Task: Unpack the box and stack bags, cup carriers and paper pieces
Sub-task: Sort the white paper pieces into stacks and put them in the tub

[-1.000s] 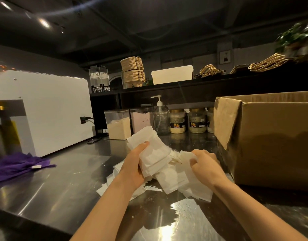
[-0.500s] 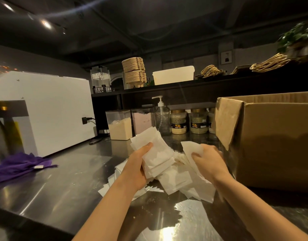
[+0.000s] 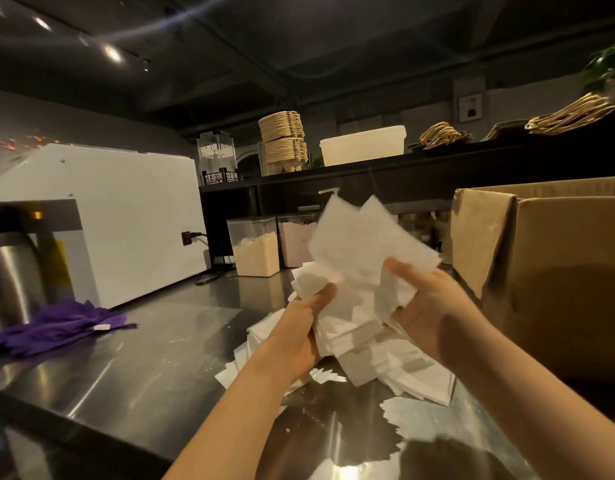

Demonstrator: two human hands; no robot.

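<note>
A bundle of white paper pieces [image 3: 361, 244] is lifted above the steel counter [image 3: 153, 348], gripped from both sides. My left hand [image 3: 299, 330] holds its left edge, thumb on top. My right hand [image 3: 427, 306] grips its right side with curled fingers. More white paper pieces [image 3: 385, 368] lie in a loose heap on the counter below the hands. The open cardboard box [image 3: 559, 271] stands just right of my right hand, one flap hanging down. Stacked cup carriers [image 3: 283, 136] and paper bags with rope handles [image 3: 441, 133] sit on the back shelf.
A white machine [image 3: 126, 216] and a purple cloth [image 3: 56, 327] occupy the counter's left side. Clear containers of powder [image 3: 257, 247] stand at the back. A white tub [image 3: 363, 145] rests on the dark shelf. Paper scraps litter the counter near me.
Both hands have raised the paper bundle and brought it together, higher above the heap. My right hand moved from the heap up to the bundle's right side.
</note>
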